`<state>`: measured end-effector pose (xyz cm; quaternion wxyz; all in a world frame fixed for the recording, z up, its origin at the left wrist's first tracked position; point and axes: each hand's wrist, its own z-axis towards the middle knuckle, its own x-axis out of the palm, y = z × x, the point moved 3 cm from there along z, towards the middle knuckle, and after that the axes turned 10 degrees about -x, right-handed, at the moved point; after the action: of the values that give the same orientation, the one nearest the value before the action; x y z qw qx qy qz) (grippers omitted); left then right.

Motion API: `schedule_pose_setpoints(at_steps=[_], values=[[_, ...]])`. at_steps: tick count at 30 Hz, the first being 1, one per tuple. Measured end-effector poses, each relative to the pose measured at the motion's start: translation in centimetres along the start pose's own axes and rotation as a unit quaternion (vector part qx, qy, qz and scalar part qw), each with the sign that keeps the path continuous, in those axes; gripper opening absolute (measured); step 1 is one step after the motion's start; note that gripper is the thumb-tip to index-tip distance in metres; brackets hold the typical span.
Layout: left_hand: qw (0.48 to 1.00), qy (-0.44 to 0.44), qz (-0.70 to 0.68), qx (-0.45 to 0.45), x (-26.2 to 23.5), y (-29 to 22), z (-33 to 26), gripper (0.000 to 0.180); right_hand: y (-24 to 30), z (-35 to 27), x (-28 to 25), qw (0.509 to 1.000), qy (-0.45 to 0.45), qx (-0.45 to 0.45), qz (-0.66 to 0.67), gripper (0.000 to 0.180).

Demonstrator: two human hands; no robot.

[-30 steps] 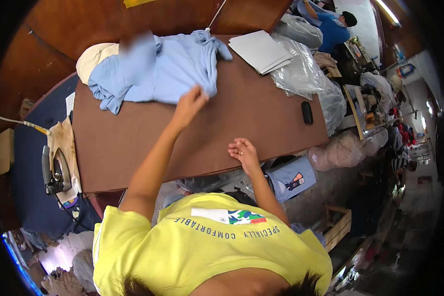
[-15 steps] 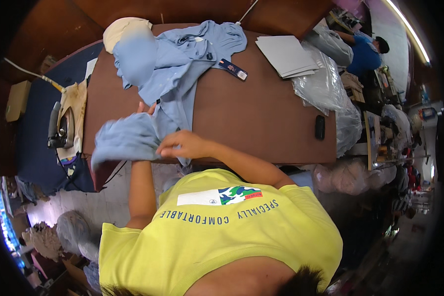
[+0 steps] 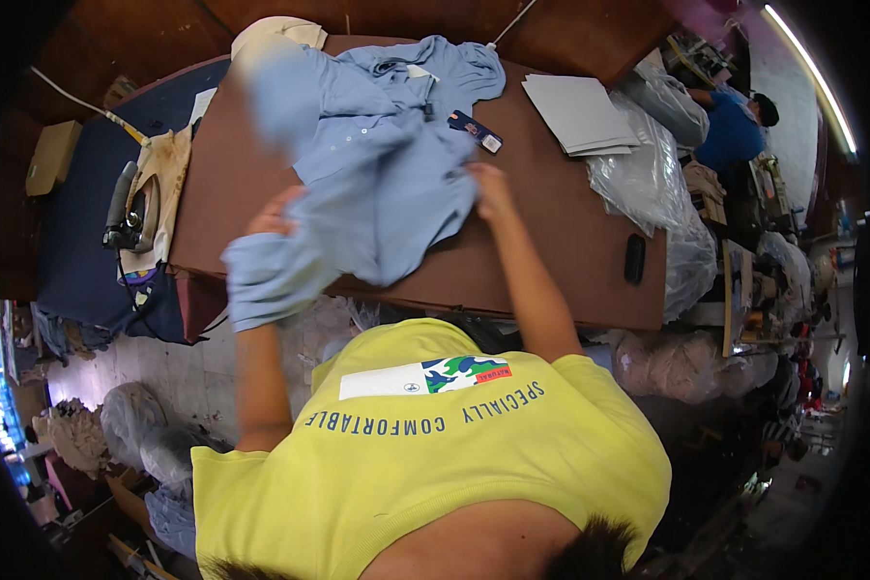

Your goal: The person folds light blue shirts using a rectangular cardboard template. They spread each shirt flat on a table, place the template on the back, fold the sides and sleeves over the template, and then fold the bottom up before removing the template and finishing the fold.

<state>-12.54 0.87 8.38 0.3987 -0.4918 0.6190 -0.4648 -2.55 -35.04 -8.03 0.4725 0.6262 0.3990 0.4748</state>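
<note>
- Table (image 3: 585, 227): carries the shirt's spread far part; the near part hangs bunched toward the person.
- Shirt (image 3: 387, 198): between the hands and beyond them; handling looks midway, partly spread out, the near part neither flat nor settled.
- Left hand (image 3: 278, 213): beside the near part, cloth around its forearm; whether the fingers grip, I cannot tell.
- Right hand (image 3: 491, 188): appears to pinch the shirt's right edge.
- Tag (image 3: 476, 131): just beyond the right hand.

Light-blue shirt (image 3: 387, 203), rumpled; spread across brown table (image 3: 575, 227), one part past near edge
</note>
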Motion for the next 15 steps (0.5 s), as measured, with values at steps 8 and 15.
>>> schedule_pose_setpoints(at_steps=[8, 15], values=[[0.98, -0.144, -0.059, 0.123, -14.8, 0.8, -5.8, 0.039, 19.9, -15.0, -11.3, 0.945, -0.128, -0.177, 0.242, 0.031], [0.976, -0.072, -0.208, -0.008, -8.3, -2.3, 4.3, 0.039, 15.8, -9.5, -14.6, 0.988, -0.088, -0.12, 0.045, 0.032]])
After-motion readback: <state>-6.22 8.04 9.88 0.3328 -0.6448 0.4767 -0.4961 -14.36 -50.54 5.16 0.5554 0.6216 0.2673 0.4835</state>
